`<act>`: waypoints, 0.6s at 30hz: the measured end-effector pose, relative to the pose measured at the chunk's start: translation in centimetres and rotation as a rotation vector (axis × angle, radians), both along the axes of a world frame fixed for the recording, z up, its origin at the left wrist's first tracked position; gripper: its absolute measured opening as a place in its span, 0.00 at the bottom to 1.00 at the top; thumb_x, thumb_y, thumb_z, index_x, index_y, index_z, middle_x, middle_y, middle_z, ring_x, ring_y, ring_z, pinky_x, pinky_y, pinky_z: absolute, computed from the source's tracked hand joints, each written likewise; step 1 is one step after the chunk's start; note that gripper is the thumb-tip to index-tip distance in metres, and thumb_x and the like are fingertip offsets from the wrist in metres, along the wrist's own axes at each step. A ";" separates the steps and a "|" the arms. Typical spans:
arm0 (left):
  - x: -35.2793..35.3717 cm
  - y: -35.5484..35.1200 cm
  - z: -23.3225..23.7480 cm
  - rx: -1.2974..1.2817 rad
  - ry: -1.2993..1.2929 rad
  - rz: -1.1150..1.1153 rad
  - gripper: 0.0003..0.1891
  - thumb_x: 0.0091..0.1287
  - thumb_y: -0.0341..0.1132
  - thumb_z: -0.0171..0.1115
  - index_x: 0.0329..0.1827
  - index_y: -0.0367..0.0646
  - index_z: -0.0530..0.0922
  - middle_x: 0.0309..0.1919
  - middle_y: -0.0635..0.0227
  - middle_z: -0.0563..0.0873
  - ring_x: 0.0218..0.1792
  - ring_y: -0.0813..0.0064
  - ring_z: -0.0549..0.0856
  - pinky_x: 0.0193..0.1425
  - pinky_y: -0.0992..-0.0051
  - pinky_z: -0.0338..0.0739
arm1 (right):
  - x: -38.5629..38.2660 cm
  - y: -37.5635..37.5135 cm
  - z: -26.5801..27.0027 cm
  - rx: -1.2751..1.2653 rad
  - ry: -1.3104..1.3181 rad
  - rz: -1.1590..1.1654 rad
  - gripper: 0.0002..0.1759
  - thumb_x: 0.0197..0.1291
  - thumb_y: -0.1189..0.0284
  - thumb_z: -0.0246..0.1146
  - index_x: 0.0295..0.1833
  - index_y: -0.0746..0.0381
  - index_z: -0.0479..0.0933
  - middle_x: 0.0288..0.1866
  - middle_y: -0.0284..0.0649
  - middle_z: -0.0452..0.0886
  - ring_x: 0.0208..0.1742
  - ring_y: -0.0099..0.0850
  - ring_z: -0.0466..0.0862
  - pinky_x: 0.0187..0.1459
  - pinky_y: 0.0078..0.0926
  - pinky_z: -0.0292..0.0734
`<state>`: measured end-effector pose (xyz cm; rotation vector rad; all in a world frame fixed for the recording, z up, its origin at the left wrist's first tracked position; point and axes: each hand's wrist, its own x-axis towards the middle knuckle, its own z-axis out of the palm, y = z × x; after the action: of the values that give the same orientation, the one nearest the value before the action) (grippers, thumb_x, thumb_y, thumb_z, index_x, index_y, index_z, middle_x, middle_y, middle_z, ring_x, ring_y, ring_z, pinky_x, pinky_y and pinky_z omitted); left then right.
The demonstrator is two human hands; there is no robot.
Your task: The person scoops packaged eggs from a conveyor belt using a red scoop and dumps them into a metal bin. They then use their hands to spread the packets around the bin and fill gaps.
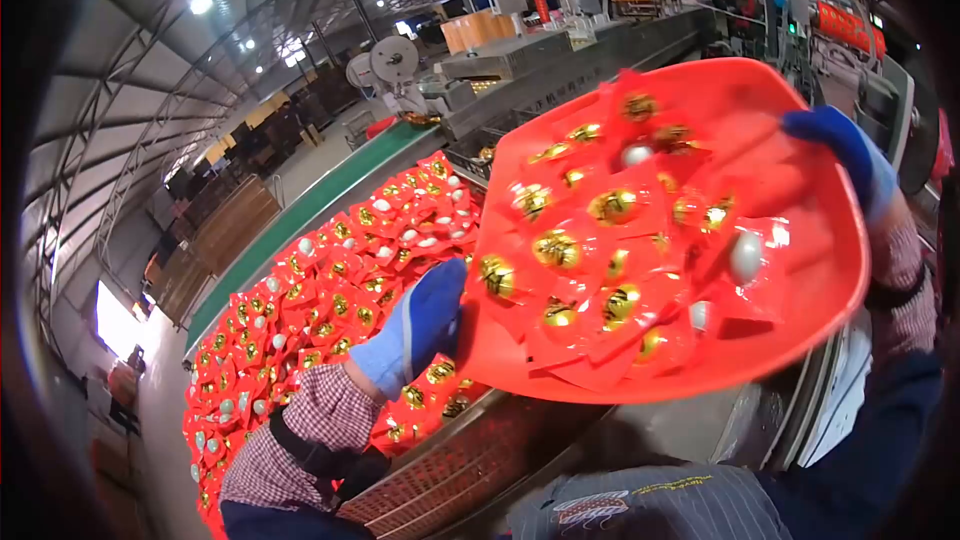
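Note:
A red plastic basin [770, 155] is tilted in front of me, held up between my two hands. Inside it lie several red foil packets [612, 205] with gold print; a few show a pale, egg-shaped side. My left hand [415, 330], in a blue glove, grips the basin's near-left edge, with its fingers partly hidden. On the far right side, my right hand [845, 155], also blue-gloved, is closed over the rim. Below and left of the basin, a large heap of the same packets [310, 290] spreads beside my left forearm.
A green conveyor belt [300, 205] runs behind the heap. Perforated metal edging [440, 485] borders the heap close to my body. Farther back stand a machine with white reels [394, 58], a long metal line [600, 65] and brown stacks [235, 220] on the left.

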<state>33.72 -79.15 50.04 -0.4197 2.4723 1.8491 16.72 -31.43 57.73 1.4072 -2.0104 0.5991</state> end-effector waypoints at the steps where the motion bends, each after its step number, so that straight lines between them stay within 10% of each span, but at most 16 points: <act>1: -0.2 -2.2 -0.9 0.097 -0.078 0.031 0.27 0.79 0.58 0.42 0.68 0.50 0.73 0.24 0.75 0.80 0.21 0.79 0.77 0.27 0.75 0.72 | -2.1 -3.5 1.0 0.057 0.040 0.050 0.33 0.50 0.72 0.76 0.63 0.64 0.75 0.57 0.43 0.83 0.57 0.40 0.83 0.59 0.37 0.77; 3: -0.7 -5.3 -2.7 0.154 -0.068 0.136 0.32 0.76 0.66 0.38 0.65 0.52 0.76 0.26 0.69 0.85 0.21 0.75 0.82 0.28 0.73 0.75 | -8.9 -10.7 2.2 0.199 0.111 0.293 0.29 0.52 0.70 0.73 0.61 0.64 0.77 0.51 0.45 0.85 0.50 0.39 0.86 0.51 0.38 0.82; 7: -4.2 -17.1 -11.0 0.300 -0.151 0.324 0.33 0.75 0.67 0.40 0.61 0.47 0.74 0.30 0.64 0.82 0.23 0.69 0.81 0.28 0.67 0.78 | -11.5 -26.9 3.4 0.084 -1.008 -0.097 0.21 0.60 0.61 0.67 0.52 0.66 0.81 0.34 0.42 0.85 0.31 0.37 0.87 0.32 0.31 0.84; 10: -5.5 -19.3 -13.9 0.043 -0.134 0.481 0.40 0.69 0.73 0.45 0.65 0.46 0.66 0.24 0.65 0.76 0.16 0.74 0.74 0.15 0.65 0.68 | -11.6 -35.5 5.8 0.101 -1.047 -0.181 0.21 0.60 0.60 0.64 0.50 0.68 0.81 0.36 0.46 0.85 0.31 0.38 0.87 0.28 0.38 0.86; 15: -7.9 -22.1 -19.4 0.003 -0.095 0.195 0.41 0.70 0.70 0.47 0.70 0.41 0.63 0.27 0.64 0.76 0.30 0.72 0.76 0.45 0.60 0.77 | -13.9 -43.1 9.0 0.215 -0.756 -0.223 0.22 0.56 0.61 0.67 0.47 0.70 0.81 0.36 0.48 0.84 0.29 0.42 0.85 0.27 0.47 0.85; 18: -6.7 -19.7 -15.6 -0.240 -0.276 0.094 0.40 0.71 0.64 0.52 0.74 0.39 0.65 0.38 0.60 0.84 0.43 0.65 0.83 0.56 0.61 0.77 | -15.5 -42.1 10.2 0.211 -0.509 -0.346 0.21 0.54 0.62 0.67 0.41 0.71 0.81 0.29 0.44 0.83 0.28 0.35 0.83 0.29 0.35 0.82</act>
<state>27.01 -98.90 34.47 -0.7553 2.5217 1.4091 1.27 -73.51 67.94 1.0438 -2.7145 0.6479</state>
